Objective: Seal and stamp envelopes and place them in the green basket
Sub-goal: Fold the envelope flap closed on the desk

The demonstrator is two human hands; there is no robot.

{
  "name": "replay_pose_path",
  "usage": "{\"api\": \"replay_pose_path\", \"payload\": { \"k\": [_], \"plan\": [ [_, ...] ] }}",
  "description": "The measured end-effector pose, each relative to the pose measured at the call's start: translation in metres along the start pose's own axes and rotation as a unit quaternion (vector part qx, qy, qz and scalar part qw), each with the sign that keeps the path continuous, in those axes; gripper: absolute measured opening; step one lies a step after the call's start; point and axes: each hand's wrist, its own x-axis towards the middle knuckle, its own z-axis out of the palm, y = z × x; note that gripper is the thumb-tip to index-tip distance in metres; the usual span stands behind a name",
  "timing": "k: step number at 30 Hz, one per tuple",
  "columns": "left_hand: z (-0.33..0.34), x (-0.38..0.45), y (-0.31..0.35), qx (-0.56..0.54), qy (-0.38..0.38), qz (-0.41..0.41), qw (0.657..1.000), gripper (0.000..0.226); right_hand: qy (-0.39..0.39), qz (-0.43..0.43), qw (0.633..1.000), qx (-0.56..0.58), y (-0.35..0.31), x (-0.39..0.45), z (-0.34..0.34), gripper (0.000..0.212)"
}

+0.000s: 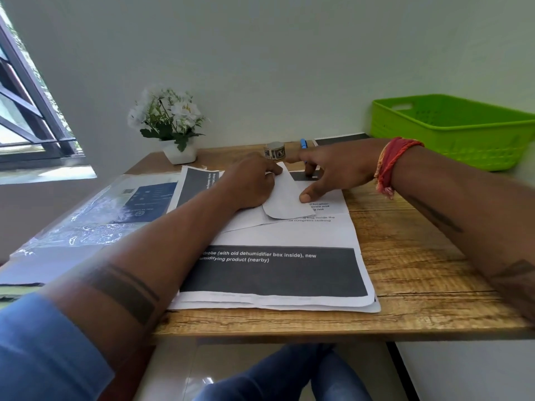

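We press our left hand point(250, 185), fingers curled, and right hand point(333, 172), fingers spread, on the envelope point(285, 198) — green basket point(451, 146) at two o'clock.

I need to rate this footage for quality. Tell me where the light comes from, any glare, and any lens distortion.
Head view: daylight enters from the window at left; it glares off the plastic sleeve on the table. Wide-angle lens bends the table edges and stretches the forearms. Left hand, right hand and envelope read sharp enough; the green basket looks evenly lit.
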Motion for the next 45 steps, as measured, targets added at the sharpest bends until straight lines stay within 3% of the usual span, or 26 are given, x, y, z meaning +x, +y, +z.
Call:
{"api": "replay_pose_path", "payload": {
  "k": [12, 14, 18, 21, 26, 42, 45],
  "plan": [
    [0.0, 0.0, -0.001, 0.001, -0.005, -0.001, 1.0, 0.038, -0.076, -0.005, 0.997, -0.013, -0.001, -0.013, -0.007, 0.124],
    [0.0, 0.0, -0.001, 0.003, -0.007, -0.002, 1.0, 0.038, -0.027, -0.014, 0.999, 0.041, -0.001, -0.012, -0.002, 0.113],
    [-0.002, -0.002, 0.001, -0.003, -0.013, -0.007, 1.0, 0.038, 0.207, -0.003, 0.963, 0.171, -0.001, 0.012, 0.012, 0.041],
    [-0.003, -0.002, 0.001, -0.006, -0.012, -0.013, 1.0, 0.037, 0.229, 0.047, 0.956, 0.179, -0.008, 0.041, 0.014, 0.017],
    [-0.003, -0.002, 0.0, -0.006, -0.013, -0.018, 1.0, 0.035, 0.208, 0.097, 0.969, 0.088, -0.015, 0.078, 0.01, 0.023],
    [-0.004, 0.0, 0.001, 0.003, -0.013, -0.011, 1.0, 0.033, 0.198, 0.107, 0.973, 0.04, -0.016, 0.098, 0.013, 0.027],
    [-0.004, -0.001, 0.002, 0.0, -0.016, -0.02, 1.0, 0.032, 0.231, 0.08, 0.968, 0.062, -0.017, 0.093, 0.019, 0.018]
  ]
}}
